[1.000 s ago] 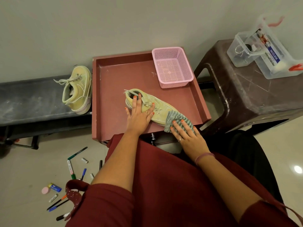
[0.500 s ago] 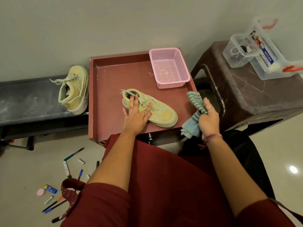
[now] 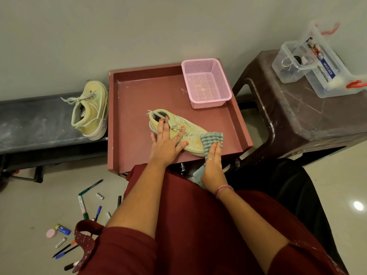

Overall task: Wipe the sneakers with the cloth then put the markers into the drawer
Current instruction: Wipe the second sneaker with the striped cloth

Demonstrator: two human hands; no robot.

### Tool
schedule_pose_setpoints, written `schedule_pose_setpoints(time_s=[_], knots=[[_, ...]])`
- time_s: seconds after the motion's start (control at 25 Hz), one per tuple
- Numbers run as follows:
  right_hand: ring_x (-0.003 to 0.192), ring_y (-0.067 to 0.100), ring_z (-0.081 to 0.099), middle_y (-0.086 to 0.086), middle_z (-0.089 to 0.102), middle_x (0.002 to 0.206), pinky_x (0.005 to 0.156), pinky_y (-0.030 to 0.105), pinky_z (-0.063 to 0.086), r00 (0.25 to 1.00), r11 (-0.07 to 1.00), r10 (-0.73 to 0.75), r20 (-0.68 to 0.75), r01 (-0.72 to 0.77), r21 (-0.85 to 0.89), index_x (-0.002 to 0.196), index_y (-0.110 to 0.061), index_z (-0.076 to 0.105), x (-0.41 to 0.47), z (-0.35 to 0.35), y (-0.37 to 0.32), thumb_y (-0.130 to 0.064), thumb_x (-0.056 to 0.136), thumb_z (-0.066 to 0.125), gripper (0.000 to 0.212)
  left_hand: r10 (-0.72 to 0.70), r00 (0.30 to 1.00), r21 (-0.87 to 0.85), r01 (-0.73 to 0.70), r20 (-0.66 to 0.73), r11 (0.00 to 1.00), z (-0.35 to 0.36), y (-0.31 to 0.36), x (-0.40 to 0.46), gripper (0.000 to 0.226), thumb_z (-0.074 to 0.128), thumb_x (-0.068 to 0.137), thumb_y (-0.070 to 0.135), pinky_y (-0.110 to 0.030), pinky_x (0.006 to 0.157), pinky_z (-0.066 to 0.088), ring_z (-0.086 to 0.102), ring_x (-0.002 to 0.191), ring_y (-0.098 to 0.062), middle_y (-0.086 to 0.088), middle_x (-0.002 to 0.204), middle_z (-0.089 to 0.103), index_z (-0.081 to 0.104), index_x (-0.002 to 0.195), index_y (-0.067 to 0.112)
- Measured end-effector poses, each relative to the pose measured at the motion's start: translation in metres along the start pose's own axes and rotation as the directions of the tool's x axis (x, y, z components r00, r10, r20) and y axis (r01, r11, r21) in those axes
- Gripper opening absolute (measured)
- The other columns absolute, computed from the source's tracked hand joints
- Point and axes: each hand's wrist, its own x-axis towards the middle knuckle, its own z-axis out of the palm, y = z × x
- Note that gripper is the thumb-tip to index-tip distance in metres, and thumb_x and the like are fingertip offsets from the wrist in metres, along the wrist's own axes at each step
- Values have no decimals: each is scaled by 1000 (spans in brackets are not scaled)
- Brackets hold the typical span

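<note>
Where air was, cloth (image 3: 212, 140) back on sneaker (image 3: 193, 135).

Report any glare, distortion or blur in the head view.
Head view: a bright glare spot on the glossy floor at lower right; wide-angle bending curves the bench and the stool towards the edges; soft, even light; the shoe and cloth are fairly sharp, the clear boxes slightly smeared.

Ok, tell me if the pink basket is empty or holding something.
Empty. The pink basket stands upright in the tray's far right corner, and its perforated floor shows bare all the way across.
</note>
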Motion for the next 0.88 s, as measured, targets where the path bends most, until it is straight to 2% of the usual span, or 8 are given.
schedule_pose_setpoints(time_s=[0.16,0.28,0.36,0.44,0.52,0.6,0.76,0.88], knots=[[147,24,-4,5,-12,159,120,38,10,998,993,-24,66,32,-116,150,-11,-10,26,-18,8,15,78,42,93,9,1000,10,-9,1,1000,0,0,0,57,30,95,59,-62,112,-1,-32,141,-24,-8,157,-23,19,148,43],[146,23,14,8,9,159,119,33,14,968,975,-38,247,89,-202,152,-12,5,71,-48,2,10,84,42,80,5,1000,26,-5,1,1000,0,0,0,57,29,95,60,-63,112,1,-31,141,-24,-8,157,-22,18,148,44],[144,23,20,8,16,158,118,31,16,955,950,-61,292,145,-277,152,-13,9,86,-57,-3,6,87,43,75,-4,1000,34,4,5,999,1,1,0,57,28,95,60,-63,112,0,-31,141,-24,-8,157,-22,17,148,44],[146,26,12,6,9,159,119,33,13,955,890,-81,286,198,-410,152,-15,4,84,-55,-8,3,90,43,76,-3,1000,56,3,-3,998,1,1,0,57,27,94,60,-63,112,0,-30,141,-24,-9,157,-22,16,148,44],[146,32,2,4,0,160,119,41,12,952,760,-171,253,291,-581,152,-19,2,60,-37,-13,-5,95,35,67,0,1000,60,1,-8,998,2,0,1,57,27,94,60,-63,112,0,-30,141,-25,-9,157,-23,16,148,44],[146,33,-1,0,2,160,118,45,11,942,671,-247,227,335,-661,152,-20,5,33,-26,-13,-11,99,25,57,2,1000,55,-1,-5,998,1,0,0,57,27,95,60,-63,112,0,-30,142,-25,-9,157,-23,17,148,44],[147,27,3,-8,0,160,117,44,18,961,670,-239,141,268,-692,152,-23,3,41,-33,-1,-11,101,23,56,-9,1000,37,10,-5,999,2,1,-1,57,29,95,60,-63,112,-1,-30,142,-24,-9,157,-22,17,148,43],[147,29,1,-8,-5,160,116,44,21,985,757,-155,76,167,-632,152,-24,3,53,-26,-7,-8,100,27,60,-28,999,23,28,-22,999,4,3,1,58,29,95,59,-64,111,1,-29,142,-25,-9,158,-20,16,148,43]])
